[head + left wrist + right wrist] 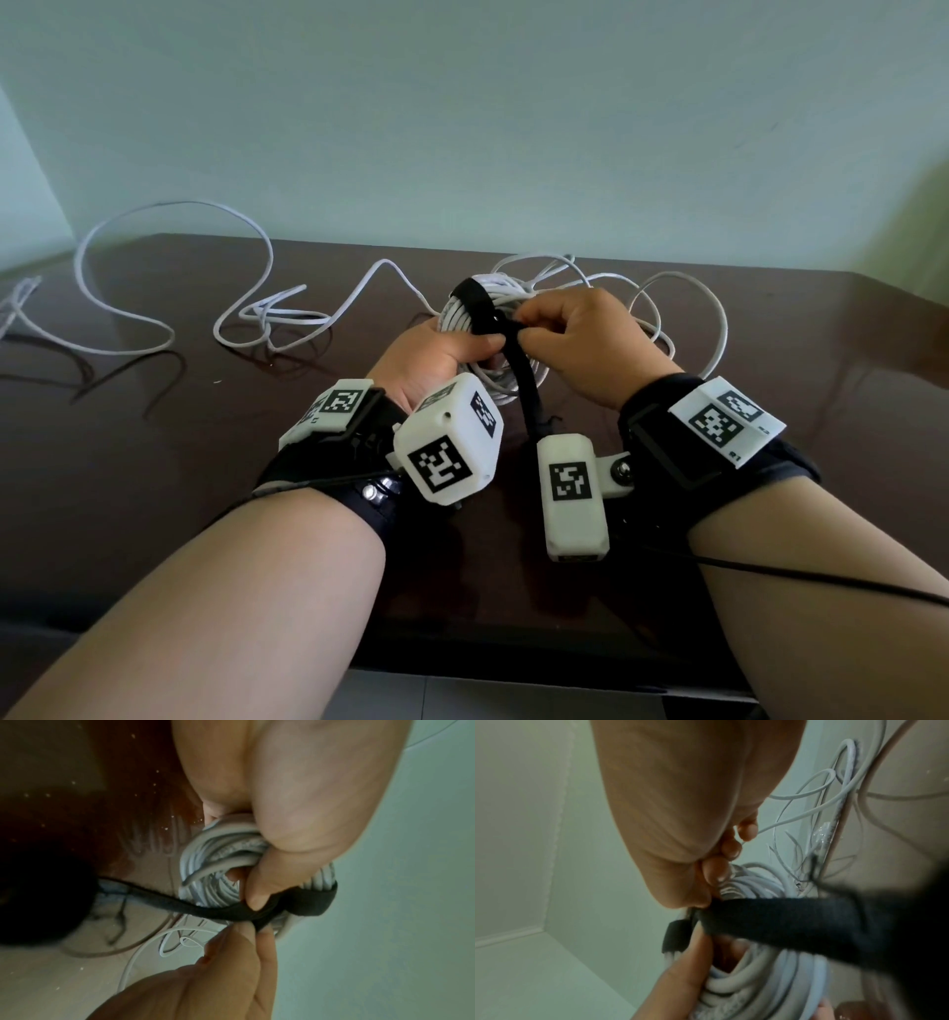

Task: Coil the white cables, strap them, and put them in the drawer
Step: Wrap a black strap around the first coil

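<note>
Dark and glossy, the bench (154,462) carries loose white cables (169,329). Above it, the coil (462,318) is gripped by the left hand (436,354), while the black strap (518,370) is pinched by the right hand (580,339). Should that pinch slip, the coil could be loosened.

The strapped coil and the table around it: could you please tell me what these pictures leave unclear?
- Strap free end: head view, hidden behind the wrist cameras; right wrist view, blurred.
- Coil: head view, mostly covered by the left hand and right hand, so its turns cannot be counted.
- Loose cable: head view, cut off at the left edge.
- Drawer: in no view.
</note>
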Action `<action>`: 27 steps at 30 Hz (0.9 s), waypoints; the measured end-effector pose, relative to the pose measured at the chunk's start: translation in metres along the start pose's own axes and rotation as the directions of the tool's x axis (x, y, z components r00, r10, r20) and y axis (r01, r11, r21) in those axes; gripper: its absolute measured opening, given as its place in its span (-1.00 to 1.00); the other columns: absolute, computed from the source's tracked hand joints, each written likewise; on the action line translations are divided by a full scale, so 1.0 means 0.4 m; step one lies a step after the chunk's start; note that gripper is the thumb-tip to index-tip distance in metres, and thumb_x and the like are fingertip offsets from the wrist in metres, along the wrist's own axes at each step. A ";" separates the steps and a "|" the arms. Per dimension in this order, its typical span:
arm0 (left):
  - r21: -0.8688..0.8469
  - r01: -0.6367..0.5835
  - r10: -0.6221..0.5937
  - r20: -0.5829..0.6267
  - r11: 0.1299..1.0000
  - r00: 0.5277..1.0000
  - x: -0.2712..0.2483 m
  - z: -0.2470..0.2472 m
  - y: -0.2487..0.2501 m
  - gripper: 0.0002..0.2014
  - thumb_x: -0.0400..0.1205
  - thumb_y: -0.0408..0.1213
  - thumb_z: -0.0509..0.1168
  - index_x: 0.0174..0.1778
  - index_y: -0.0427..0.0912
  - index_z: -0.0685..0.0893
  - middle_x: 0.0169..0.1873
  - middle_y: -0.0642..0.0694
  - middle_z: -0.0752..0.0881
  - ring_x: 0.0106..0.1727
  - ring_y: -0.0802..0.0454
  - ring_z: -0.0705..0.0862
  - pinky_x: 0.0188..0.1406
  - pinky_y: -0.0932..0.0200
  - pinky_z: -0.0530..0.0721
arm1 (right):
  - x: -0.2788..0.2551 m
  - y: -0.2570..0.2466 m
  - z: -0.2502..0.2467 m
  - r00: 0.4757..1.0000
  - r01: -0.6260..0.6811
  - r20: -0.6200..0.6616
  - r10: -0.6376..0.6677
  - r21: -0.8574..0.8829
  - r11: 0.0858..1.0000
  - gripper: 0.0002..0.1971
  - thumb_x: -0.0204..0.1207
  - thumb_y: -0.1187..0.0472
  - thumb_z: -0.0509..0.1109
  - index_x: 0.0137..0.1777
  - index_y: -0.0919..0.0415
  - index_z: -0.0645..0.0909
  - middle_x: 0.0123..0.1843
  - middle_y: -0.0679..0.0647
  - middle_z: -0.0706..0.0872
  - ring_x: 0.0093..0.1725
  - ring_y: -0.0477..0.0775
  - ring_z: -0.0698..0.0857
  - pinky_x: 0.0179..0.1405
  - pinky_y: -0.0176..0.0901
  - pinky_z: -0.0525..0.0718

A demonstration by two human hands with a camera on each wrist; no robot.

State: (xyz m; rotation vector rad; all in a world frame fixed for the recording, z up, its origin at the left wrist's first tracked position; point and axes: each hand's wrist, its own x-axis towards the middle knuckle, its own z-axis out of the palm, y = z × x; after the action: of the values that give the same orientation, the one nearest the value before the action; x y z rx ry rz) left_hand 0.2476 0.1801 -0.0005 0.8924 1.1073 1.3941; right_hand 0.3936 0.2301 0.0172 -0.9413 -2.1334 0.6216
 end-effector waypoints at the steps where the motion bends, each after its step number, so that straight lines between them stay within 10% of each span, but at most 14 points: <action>1: 0.069 -0.017 0.019 -0.028 0.997 0.999 0.002 -0.003 -0.001 -0.83 0.51 -0.50 0.36 0.00 -0.43 0.67 -0.14 -0.33 0.69 -0.11 -0.15 0.71 0.06 0.03 0.73 | 0.001 -0.001 0.002 1.000 -0.008 0.030 0.009 -0.027 1.000 -0.90 0.47 0.24 0.39 -0.12 0.05 0.72 -0.42 -0.06 0.62 -0.47 -0.24 0.53 -0.45 -0.57 0.44; 5: 0.287 -0.098 0.129 -0.093 0.953 0.987 0.013 -0.012 -0.004 -0.93 0.50 -0.46 0.41 -0.14 -0.24 0.73 -0.30 -0.10 0.75 -0.29 0.03 0.70 -0.35 0.28 0.66 | 0.003 -0.004 0.016 0.996 -0.006 0.092 0.019 -0.143 0.990 -0.86 0.47 0.00 0.45 -0.19 0.05 0.65 -0.48 -0.07 0.55 -0.50 -0.19 0.46 -0.51 -0.46 0.40; 13: 0.078 -0.067 0.074 -0.082 0.995 0.994 0.020 -0.001 -0.016 -0.89 0.55 -0.30 0.40 -0.11 -0.27 0.76 -0.23 -0.23 0.80 -0.10 -0.20 0.76 0.06 -0.05 0.72 | 0.003 0.000 0.010 0.999 -0.024 0.044 0.025 -0.021 0.999 -0.90 0.45 0.21 0.46 -0.26 0.02 0.66 -0.45 -0.04 0.60 -0.49 -0.15 0.49 -0.45 -0.45 0.44; 17: 0.031 -0.165 0.167 -0.156 0.986 0.974 0.007 0.011 -0.009 -0.93 0.58 -0.48 0.33 -0.18 -0.25 0.68 -0.49 -0.08 0.74 -0.46 0.04 0.72 -0.53 0.31 0.66 | 0.008 -0.005 0.015 0.999 -0.032 0.025 0.031 0.014 0.999 -0.93 0.44 0.25 0.45 -0.25 0.09 0.71 -0.45 -0.04 0.60 -0.49 -0.21 0.48 -0.47 -0.51 0.42; 27: 0.043 -0.277 0.277 -0.298 0.960 0.913 -0.006 0.004 0.001 -0.96 0.62 -0.37 0.33 -0.12 -0.25 0.66 -0.36 -0.10 0.68 -0.61 0.26 0.66 -0.65 0.43 0.54 | 0.009 -0.003 0.021 0.999 0.003 0.051 0.000 -0.054 0.999 -0.85 0.43 0.16 0.48 -0.31 0.19 0.65 -0.54 -0.08 0.54 -0.58 -0.21 0.48 -0.54 -0.47 0.41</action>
State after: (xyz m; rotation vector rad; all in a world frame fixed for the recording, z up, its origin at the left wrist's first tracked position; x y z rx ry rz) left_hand 0.2494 0.1779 0.0003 0.8802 1.2418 1.8125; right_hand 0.3850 0.2311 0.0142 -0.9621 -2.2057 0.5952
